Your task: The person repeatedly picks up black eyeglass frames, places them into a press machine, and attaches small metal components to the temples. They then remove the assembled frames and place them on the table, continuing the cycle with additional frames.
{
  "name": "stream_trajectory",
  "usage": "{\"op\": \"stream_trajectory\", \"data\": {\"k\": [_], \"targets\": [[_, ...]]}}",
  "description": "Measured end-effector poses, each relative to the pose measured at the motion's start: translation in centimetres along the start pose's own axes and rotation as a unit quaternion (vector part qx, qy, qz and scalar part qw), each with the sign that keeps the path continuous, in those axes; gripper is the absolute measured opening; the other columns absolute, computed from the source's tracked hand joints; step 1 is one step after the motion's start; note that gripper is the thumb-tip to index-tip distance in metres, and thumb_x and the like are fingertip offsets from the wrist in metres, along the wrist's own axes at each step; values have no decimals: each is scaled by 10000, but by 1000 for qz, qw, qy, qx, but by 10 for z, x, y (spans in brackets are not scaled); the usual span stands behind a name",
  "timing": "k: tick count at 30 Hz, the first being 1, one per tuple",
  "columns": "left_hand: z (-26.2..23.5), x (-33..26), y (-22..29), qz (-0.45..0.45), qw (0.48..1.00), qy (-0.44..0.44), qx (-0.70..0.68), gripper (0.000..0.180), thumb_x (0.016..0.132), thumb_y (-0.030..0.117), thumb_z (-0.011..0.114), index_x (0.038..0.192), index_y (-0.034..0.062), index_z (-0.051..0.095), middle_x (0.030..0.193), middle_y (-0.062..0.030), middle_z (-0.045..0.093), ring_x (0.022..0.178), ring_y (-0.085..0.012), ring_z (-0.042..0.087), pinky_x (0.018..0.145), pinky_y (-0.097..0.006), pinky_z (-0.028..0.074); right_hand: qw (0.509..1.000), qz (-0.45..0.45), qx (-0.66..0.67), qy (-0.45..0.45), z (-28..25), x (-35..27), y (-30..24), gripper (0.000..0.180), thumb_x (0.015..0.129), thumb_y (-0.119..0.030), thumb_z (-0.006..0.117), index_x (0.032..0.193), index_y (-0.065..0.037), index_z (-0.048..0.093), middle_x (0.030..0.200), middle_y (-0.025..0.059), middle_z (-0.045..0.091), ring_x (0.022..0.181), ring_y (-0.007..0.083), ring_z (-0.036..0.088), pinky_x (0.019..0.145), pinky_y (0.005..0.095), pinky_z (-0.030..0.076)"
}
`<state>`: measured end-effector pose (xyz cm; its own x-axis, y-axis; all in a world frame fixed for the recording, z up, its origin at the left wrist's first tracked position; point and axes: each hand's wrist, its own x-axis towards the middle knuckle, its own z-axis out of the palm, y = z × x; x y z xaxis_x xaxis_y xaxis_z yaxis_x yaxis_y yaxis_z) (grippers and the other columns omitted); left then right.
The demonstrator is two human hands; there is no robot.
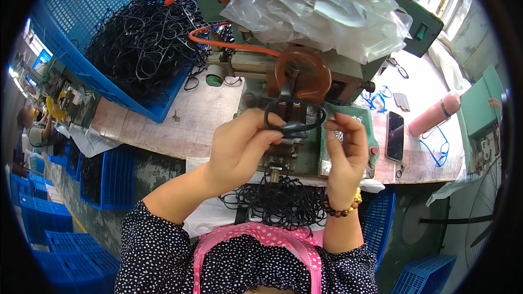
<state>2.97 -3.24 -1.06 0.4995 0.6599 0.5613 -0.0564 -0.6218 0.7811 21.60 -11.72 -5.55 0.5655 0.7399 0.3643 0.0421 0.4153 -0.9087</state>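
My left hand pinches a black eyeglass frame between thumb and fingers, in front of the bench machine. Beside the frame's right end is my right hand, thumb and fingertips drawn close together. Whether those fingertips grip the frame or some small piece is too unclear to make out. Just behind the frame sits a round brown translucent guard on the machine. Below my hands, a heap of black eyeglass frames lies close to my lap.
A blue basket heaped with black frames stands at the left. Plastic bags cover the machine's top, and an orange hose runs below them. At right lie a phone, a pink bottle and blue frames.
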Motion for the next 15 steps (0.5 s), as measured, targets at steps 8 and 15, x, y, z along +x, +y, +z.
{"op": "stream_trajectory", "data": {"k": [8,15], "targets": [[3,-1,-10,69,995,-22,67,155,891,41,678,1038,-6,665,821,-152,639,696,-330,623,632,-381,493,966,-87,-177,169,-73,-5,28,255,970,33,597,1222,-3,612,1132,52,638,1097,142,578,1008,297,423],[9,-2,-10,89,995,9,41,168,870,48,705,1024,-5,663,834,-161,642,717,-367,620,637,-409,490,863,-119,-490,-20,-88,-14,49,272,833,-16,694,1102,-43,662,1122,130,647,1193,339,566,1099,452,390]]}}
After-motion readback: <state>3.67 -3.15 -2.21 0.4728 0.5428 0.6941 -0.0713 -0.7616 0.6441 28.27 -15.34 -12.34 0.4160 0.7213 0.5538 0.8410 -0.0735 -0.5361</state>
